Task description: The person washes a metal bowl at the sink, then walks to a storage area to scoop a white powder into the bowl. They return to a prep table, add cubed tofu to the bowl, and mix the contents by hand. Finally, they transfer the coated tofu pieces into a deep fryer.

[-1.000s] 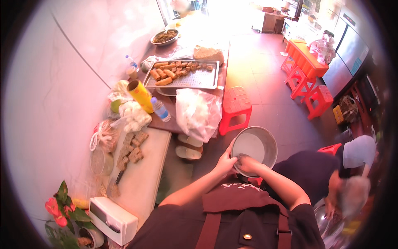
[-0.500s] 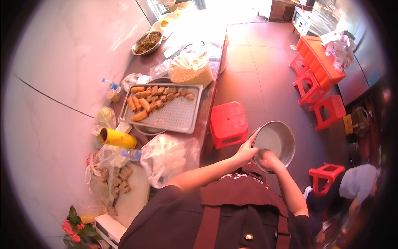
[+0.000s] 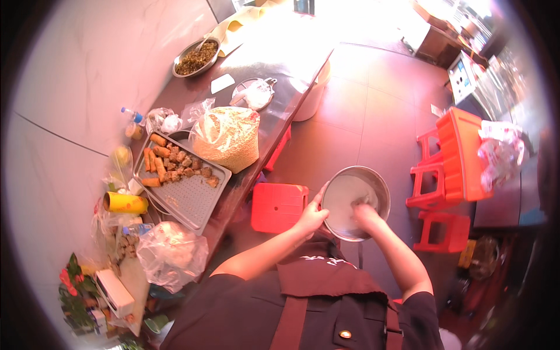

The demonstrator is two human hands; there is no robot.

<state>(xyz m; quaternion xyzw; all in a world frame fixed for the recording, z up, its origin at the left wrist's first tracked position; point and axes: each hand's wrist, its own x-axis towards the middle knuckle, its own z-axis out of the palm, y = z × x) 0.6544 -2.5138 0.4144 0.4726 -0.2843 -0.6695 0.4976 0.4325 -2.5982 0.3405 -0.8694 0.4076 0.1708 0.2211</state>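
Note:
A round metal bowl (image 3: 385, 186) is held in front of me, tilted toward me, with a pale, milky mixture (image 3: 343, 195) inside. My left hand (image 3: 315, 214) grips its left side, the thumb by the rim and the other fingers behind the wall. Inside the bowl, my right hand (image 3: 366, 216) reaches into the mixture from the near right side. Its fingertips are blurred and partly covered, so how they are closed does not show.
Left of me a dark table carries a metal tray (image 3: 201, 201) of fried rolls and browned chunks, a bag of yellowish grains (image 3: 228, 137), a tied plastic bag (image 3: 172, 256) and a bowl of chopped filling (image 3: 197, 58). Red stools (image 3: 280, 207) stand beside the table and at right near an orange table (image 3: 462, 154).
My view has turned and the bowl shows further left, facing me more fully. My right hand has shifted from the bowl's near rim deeper into the mixture. My left hand keeps its hold.

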